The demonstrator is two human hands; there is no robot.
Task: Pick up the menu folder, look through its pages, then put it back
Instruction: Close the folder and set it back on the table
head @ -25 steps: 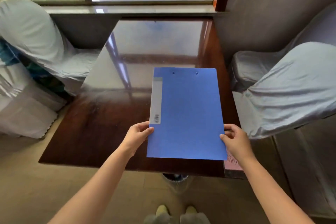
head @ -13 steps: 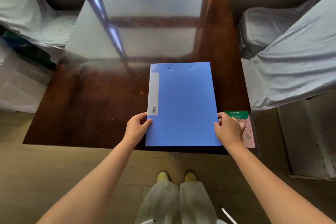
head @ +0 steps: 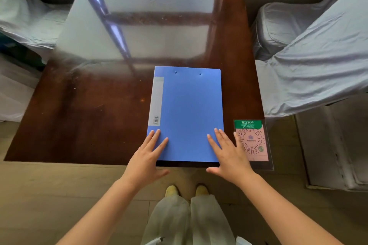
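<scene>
At near table edge: blue menu folder lies flat, closed. Left hand and right hand spread flat on lower corners, gripping nothing. Risk: folder slides off edge; QR card just beside could be nudged.

Menu folder flat on bench, near front edge; QR-code card just right; covered chairs flank bench.
</scene>
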